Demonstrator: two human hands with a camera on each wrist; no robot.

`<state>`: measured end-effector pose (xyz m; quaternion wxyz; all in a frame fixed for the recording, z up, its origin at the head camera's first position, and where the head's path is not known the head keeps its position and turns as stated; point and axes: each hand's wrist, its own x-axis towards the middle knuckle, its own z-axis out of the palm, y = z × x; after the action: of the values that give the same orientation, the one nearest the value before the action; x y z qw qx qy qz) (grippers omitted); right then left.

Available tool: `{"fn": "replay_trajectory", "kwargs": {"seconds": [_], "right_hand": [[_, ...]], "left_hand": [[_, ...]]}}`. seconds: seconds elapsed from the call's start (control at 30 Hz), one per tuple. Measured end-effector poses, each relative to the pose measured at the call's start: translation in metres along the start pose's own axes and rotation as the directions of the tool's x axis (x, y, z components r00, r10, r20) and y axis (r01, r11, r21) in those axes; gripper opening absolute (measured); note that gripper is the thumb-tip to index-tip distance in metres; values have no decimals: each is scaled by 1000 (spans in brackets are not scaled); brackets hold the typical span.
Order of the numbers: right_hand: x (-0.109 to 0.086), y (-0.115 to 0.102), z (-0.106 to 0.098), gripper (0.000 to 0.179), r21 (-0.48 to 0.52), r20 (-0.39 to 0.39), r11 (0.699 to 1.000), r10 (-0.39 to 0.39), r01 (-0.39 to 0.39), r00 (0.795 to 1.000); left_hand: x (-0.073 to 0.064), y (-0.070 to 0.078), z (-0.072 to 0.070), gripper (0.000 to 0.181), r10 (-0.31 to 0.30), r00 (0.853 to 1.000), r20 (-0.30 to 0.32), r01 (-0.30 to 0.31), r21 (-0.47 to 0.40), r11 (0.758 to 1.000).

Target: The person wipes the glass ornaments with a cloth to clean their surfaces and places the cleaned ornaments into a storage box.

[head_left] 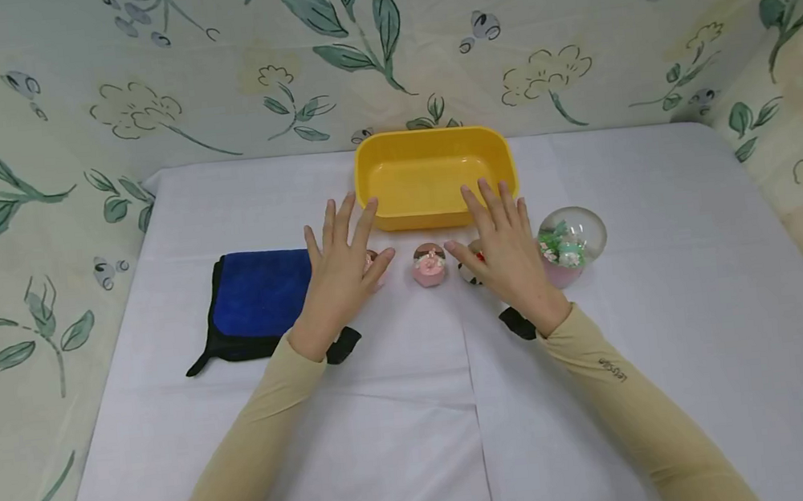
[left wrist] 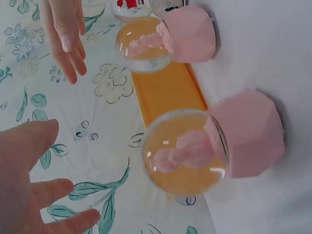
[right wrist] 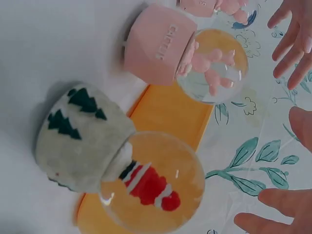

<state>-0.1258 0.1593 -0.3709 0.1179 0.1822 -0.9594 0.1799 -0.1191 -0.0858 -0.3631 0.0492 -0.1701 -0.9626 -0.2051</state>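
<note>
My left hand (head_left: pixel 339 285) hovers with fingers spread and holds nothing. Under its thumb side is a snow globe with a faceted pink base (left wrist: pixel 248 134), mostly covered in the head view. A second pink-based snow globe (head_left: pixel 430 267), lettered CACTUS, stands between the hands. My right hand (head_left: pixel 511 260) is likewise spread, with nothing in it. Partly behind its thumb is a snow globe with a white base and green trees (right wrist: pixel 80 139), a red-and-white figure inside. Just right of that hand stands a larger snow globe (head_left: pixel 571 242) with green and white decoration over a pink base.
A yellow basin (head_left: pixel 438 219) sits behind the row of globes, near the fingertips. At the left lies a blue cloth item with black edging (head_left: pixel 260 292), partly covered by the left hand. Black wrist straps (head_left: pixel 517 324) show at both wrists. Floral fabric (head_left: pixel 210 75) hangs behind the white table (head_left: pixel 407 460).
</note>
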Motion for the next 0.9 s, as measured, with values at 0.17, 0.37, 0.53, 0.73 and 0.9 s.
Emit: {"fn": "replay_trajectory", "kwargs": {"seconds": [0.17,0.37,0.53,0.73,0.9], "right_hand": [[4,-6,2,79,109,-58,992,-52,59,997],[7,-17,7,82,226,-177,964,-102,141,979],[5,-26,9,80,305,-175,941,-95,146,980],[4,-34,15,79,403,-189,901,-88,159,978],[4,-44,21,79,465,-194,871,-75,159,978]], "left_hand": [[-6,-13,-11,63,36,997,-67,-44,-127,991],[-14,-33,-21,51,50,982,-180,-106,-317,942],[-21,-49,-29,48,48,964,-263,-155,-404,902],[-30,-67,-36,50,6,968,-250,-131,-486,864],[-38,-78,-44,49,-5,977,-212,-117,-558,822]]}}
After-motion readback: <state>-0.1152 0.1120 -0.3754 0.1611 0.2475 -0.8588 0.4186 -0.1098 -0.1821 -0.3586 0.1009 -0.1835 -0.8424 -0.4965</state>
